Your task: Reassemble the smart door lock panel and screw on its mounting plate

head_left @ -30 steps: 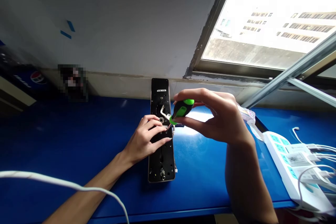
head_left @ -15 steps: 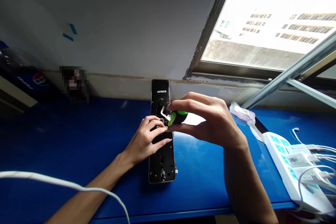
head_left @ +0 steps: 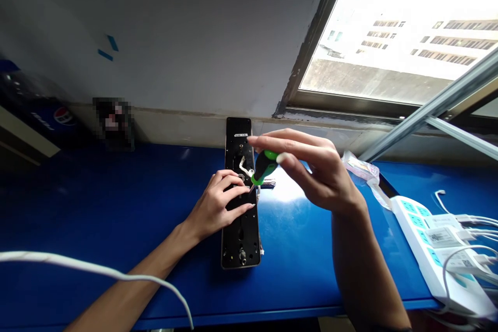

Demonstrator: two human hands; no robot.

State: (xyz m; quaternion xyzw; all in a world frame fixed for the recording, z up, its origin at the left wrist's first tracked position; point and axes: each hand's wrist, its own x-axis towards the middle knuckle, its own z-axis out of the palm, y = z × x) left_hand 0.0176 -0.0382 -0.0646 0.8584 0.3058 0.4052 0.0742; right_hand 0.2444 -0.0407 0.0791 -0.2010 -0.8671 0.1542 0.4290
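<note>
A long black panel (head_left: 241, 223) with screw holes, a small white label and a white cable (head_left: 245, 168) lies lengthwise on the blue table. My left hand (head_left: 223, 199) rests across its middle, fingers stretched out and apart, the index fingertip beside the screwdriver's shaft. My right hand (head_left: 311, 166) is at the handle of a green and black screwdriver (head_left: 265, 167), thumb and fingers around its upper end. The screwdriver leans, its shaft pointing down to the panel's right edge near my left fingertips. What its tip touches is too small to tell.
A white power strip (head_left: 412, 233) with plugged-in chargers and cables sits at the right, near a clear plastic packet (head_left: 361, 168). A white cable (head_left: 97, 268) crosses at lower left. Behind stand the wall and a window (head_left: 389, 52). A metal bar (head_left: 424, 109) slants at the right.
My right thumb and fingers have shifted around the screwdriver handle, the thumb now higher, and more of the handle and shaft shows. My left hand stays on the panel.
</note>
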